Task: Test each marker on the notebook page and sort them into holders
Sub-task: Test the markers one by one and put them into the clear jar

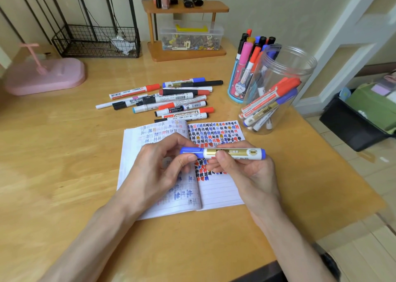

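A blue marker [237, 152] with a white and gold barrel lies level above the open notebook [218, 190]. My right hand [242, 170] grips its barrel, while my left hand [158, 166] pinches its blue cap, which sits on the marker. The right-hand page carries rows of black, blue, red and yellow marks. Beyond the notebook lies a pile of loose markers [171, 98]. At the right a blue cartoon holder [240, 84] has several markers standing upright in it. Beside that holder, a clear plastic jar [300, 67] contains several leaning red and blue markers.
A pink stand [45, 76] sits at the far left and a black wire basket [96, 40] behind it. A wooden shelf [186, 52] with a clear box of clips stands at the back. The table's right edge drops to a floor with a black bin [351, 129].
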The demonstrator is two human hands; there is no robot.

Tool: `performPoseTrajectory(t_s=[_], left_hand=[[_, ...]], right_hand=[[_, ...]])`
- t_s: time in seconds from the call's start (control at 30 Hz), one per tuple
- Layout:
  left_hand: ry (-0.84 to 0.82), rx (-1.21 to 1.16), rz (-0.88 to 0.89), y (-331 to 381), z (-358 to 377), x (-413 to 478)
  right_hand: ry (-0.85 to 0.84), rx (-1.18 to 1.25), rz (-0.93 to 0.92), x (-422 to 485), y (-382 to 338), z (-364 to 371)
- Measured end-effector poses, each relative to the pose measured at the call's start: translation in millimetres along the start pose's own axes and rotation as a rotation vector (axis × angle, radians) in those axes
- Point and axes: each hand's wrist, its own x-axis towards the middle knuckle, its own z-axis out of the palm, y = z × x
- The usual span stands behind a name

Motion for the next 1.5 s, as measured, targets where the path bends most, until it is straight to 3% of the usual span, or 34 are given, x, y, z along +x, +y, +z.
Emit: performPoseTrajectory(t_s=[0.27, 0.47, 0.6, 0.7, 0.8, 0.9, 0.97, 1.1, 1.17, 1.3, 1.5], left_hand=[[0.016, -0.026, -0.015, 1, 2, -1], [-0.045, 0.012, -0.038, -4, -3, 1], [0.078, -0.007, -0.020, 1, -4, 4], [0.177, -0.002, -0.032, 4, -9, 3], [0.211, -0.038, -0.054, 8, -3, 2], [0.183, -0.110, -0.056, 12, 10, 0], [0.155, -0.147, -0.036, 13, 11, 0], [0.115, -0.154, 0.018, 13, 7, 3], [0.123, -0.137, -0.003, 12, 8, 3], [0.085, -0.040, 0.009, 10, 15, 1], [0.029, 0.126, 0.027, 2, 18, -1]], right_hand=[[-0.020, -0.006, -0.029, 1, 4, 0], [0.006, -0.044, 0.047, 3, 2, 3], [0.104, 0.041, 0.012, 9, -5, 0], [0.182, -0.335, -0.261, 14, -3, -9], [0.087, -0.806, -0.547, 16, 2, -6], [0.029, -0.959, -0.650, 18, 7, 3], [0.020, -0.925, -0.644, 18, 6, 5], [0.066, -0.526, -0.398, 29, -16, -3], [0.128, -0.417, -0.407, 40, -38, -8], [0.221, -0.390, -0.507, 65, -85, -19], [0.303, -0.532, -0.558, 99, -111, -29]])
